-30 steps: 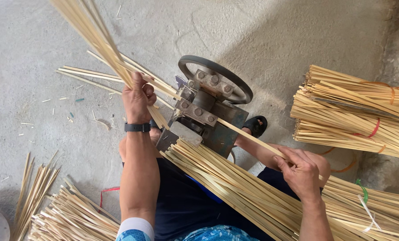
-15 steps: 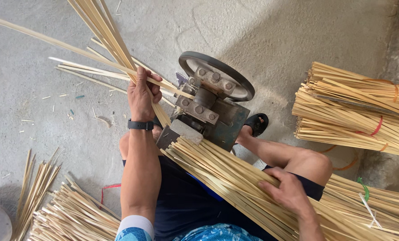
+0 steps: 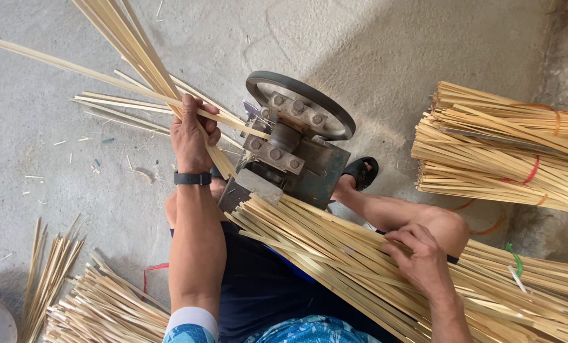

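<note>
While the left hand (image 3: 192, 136) clasps split strips (image 3: 138, 54) fanning from the machine (image 3: 290, 152), the right hand (image 3: 420, 257) pinches one strip from the lap pile (image 3: 335, 254), within easy reach.

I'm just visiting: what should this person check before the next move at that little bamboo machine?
1. Left hand grips a fan of strips firmly: ok.
2. Left fingers away from the machine rollers: ok.
3. Right hand rests on the lap bundle: ok.
4. One single strip picked out: cannot tell.
5. Foot in sandal away from the wheel: ok.
</note>
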